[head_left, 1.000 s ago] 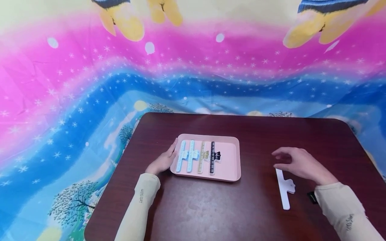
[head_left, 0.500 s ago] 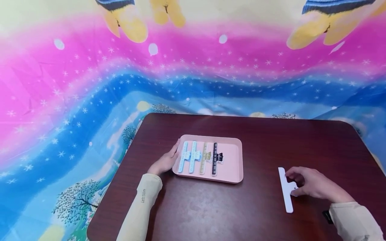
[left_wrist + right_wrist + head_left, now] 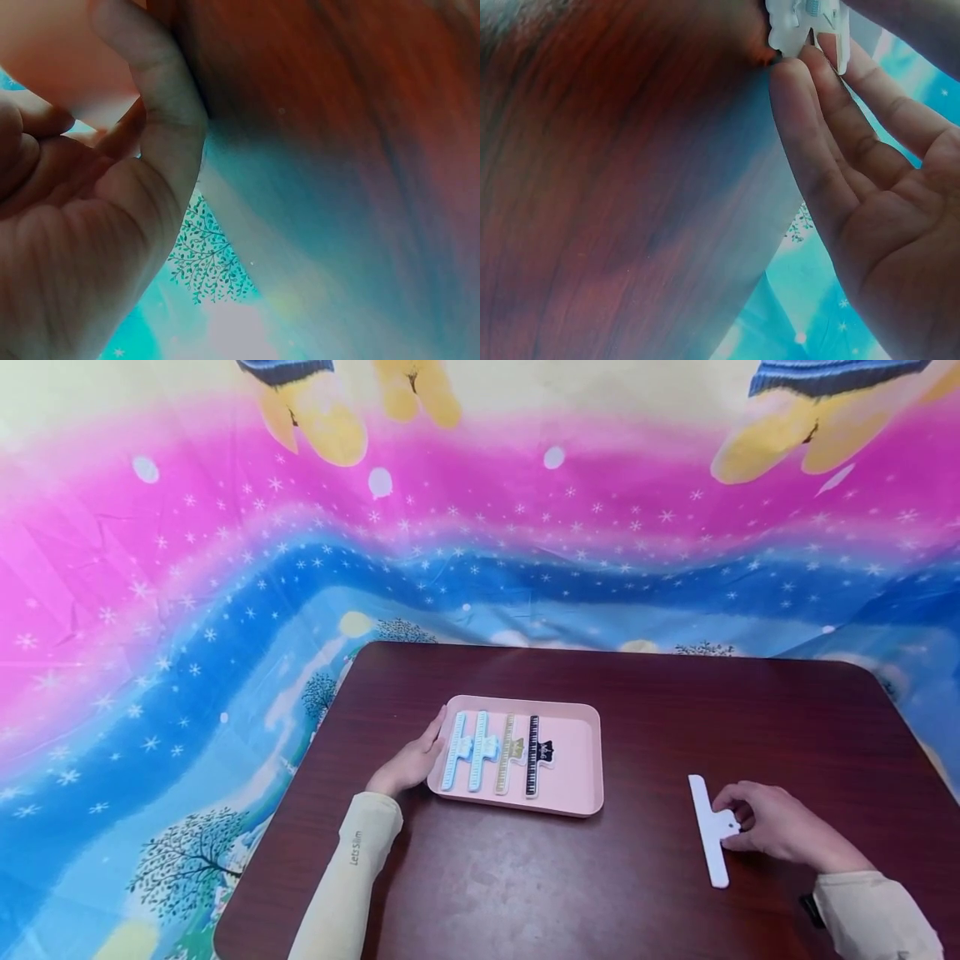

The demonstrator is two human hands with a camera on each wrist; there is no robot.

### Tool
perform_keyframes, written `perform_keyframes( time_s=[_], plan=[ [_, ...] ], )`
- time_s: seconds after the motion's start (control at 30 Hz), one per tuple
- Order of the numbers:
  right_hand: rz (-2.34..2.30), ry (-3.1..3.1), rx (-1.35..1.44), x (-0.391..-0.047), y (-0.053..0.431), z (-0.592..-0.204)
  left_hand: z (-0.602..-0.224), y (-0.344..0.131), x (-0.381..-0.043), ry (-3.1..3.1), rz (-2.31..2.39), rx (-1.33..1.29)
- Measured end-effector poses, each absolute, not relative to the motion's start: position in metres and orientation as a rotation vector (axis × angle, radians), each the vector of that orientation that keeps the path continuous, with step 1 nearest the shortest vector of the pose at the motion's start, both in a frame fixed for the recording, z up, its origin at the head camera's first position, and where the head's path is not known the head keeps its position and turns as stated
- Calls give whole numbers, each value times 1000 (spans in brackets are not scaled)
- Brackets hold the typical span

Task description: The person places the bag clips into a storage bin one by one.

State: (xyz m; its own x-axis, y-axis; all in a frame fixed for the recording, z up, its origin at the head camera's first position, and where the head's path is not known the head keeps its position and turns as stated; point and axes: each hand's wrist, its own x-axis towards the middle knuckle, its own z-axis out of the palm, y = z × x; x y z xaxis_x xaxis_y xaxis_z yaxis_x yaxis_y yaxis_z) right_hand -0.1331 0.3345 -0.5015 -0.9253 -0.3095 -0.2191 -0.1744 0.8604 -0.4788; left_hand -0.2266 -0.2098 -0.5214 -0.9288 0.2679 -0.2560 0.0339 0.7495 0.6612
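Observation:
At the tray's left side, my left hand (image 3: 408,767) holds the pink tray (image 3: 585,793) by its near-left corner, fingers along the outer wall. In the left wrist view the fingers (image 3: 169,97) bend against the tray (image 3: 60,45). Inside the tray lie two light-blue clips (image 3: 454,760), a gold clip (image 3: 506,764) and a black clip (image 3: 532,760), all with piano-key patterns. To the right, my right hand (image 3: 783,827) pinches the handle of a plain white long-bar clip (image 3: 708,835). The right wrist view shows a metal spring in this white clip (image 3: 799,22) at the fingertips.
Everything is on a dark red-brown table (image 3: 525,885) with rounded corners. A small black item (image 3: 810,910) shows by the right sleeve. Behind the table hangs a colourful cloth (image 3: 480,527) with pink and blue bands.
My right hand has moved down and right from above the white clip's top end to its handle, now pinching it. The left hand stays at the tray, and the view has shifted slightly.

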Motion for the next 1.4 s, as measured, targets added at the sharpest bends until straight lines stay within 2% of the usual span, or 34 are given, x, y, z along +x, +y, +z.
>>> perform_keyframes(
  time_s=[0.57, 1.4],
  plan=[
    [-793, 2795, -355, -130, 329, -478, -521, -209, -228, 2612, 989, 232],
    [-1311, 2881, -426, -129, 325, -476, -525, -211, -227, 2625, 985, 251]
  ],
)
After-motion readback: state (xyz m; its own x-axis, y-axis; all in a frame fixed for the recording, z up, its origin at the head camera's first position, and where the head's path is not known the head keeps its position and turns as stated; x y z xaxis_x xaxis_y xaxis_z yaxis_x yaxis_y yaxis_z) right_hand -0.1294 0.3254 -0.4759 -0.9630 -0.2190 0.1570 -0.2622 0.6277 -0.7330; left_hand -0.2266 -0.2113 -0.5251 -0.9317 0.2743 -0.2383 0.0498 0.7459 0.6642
